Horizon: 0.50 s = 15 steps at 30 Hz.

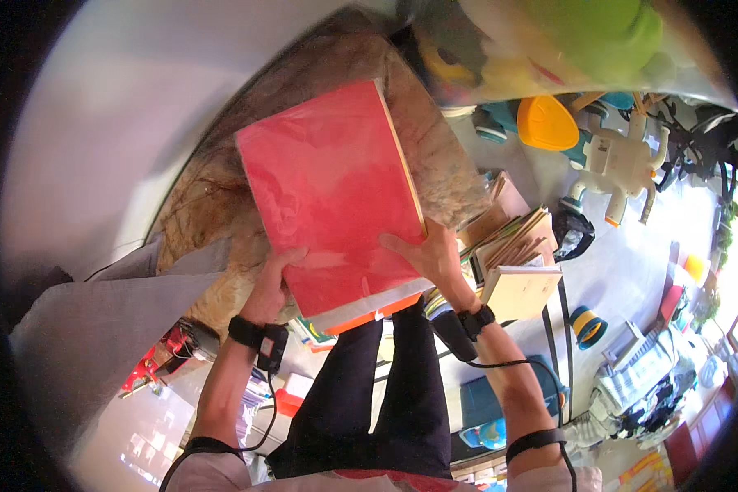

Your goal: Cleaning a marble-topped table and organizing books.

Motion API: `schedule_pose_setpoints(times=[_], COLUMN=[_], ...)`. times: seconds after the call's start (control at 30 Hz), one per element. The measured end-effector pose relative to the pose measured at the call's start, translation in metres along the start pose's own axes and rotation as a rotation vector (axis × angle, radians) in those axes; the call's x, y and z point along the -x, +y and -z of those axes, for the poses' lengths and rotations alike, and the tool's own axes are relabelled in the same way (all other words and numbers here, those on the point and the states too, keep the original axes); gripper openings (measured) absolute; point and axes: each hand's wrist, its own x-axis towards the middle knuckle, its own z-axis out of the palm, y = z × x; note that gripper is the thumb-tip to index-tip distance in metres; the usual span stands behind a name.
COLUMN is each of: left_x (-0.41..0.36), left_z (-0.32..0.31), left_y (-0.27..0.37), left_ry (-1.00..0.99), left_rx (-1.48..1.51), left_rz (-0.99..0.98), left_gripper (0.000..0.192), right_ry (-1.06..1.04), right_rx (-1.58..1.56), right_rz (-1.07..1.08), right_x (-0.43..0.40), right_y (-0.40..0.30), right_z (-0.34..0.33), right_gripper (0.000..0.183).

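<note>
A large red-covered book or folder [338, 190] is held between my two hands over a brown marbled stone surface [443, 141]. My left hand [270, 289] grips its left edge near the lower corner, thumb on the cover. My right hand [427, 258] holds the right edge, the thumb lying across the red cover and the fingers hidden beneath. Along the lower edge a pale strip shows, and below that an orange item [375, 315] sticks out. Whether the orange item belongs to the red one, I cannot tell.
Right of my hand stand cardboard boxes packed with books and papers [513, 240]. A white toy-like frame [621, 157] and a yellow plastic piece [547, 123] are farther off. A blue-and-yellow round stool [587, 328] and piled cloth [639, 381] lie right. Grey fabric [117, 326] hangs left.
</note>
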Motion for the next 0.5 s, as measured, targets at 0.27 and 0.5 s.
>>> schedule_pose_setpoints(times=[0.27, 0.5], left_x=[0.012, 0.069], left_z=[-0.028, -0.067], left_y=[0.001, -0.007], left_ry=[-0.049, 0.071], left_rx=[-0.25, -0.442], left_rz=[-0.06, -0.153], left_gripper=[0.062, 0.065], right_ry=[-0.175, -0.23], right_rx=[-0.481, -1.074], right_rz=[-0.04, -0.237], right_x=[0.003, 0.084], right_y=[0.038, 0.042], right_z=[-0.012, -0.008], right_gripper=[0.064, 0.055])
